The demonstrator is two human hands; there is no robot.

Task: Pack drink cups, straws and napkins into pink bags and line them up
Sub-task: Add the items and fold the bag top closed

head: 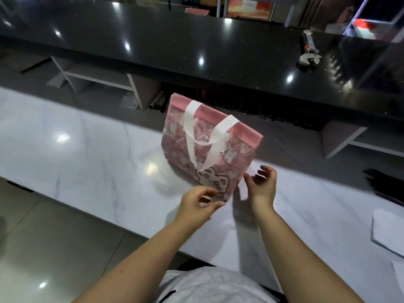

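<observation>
Bag [209,147]: upright on white counter [87,154], slightly tilted, white handles drooping over near face.
Left hand [196,204]: fingers curled at bag's near bottom corner; pinching or only touching, cannot tell.
Right hand [263,185]: loosely curled, holding nothing, fingertips just beside bag's right edge.
Behind: black counter [175,40], tool [309,56] on it.

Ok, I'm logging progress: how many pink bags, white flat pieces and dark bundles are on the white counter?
Pink bag: 1
White flat pieces: 2
Dark bundle: 1
Total: 4
</observation>
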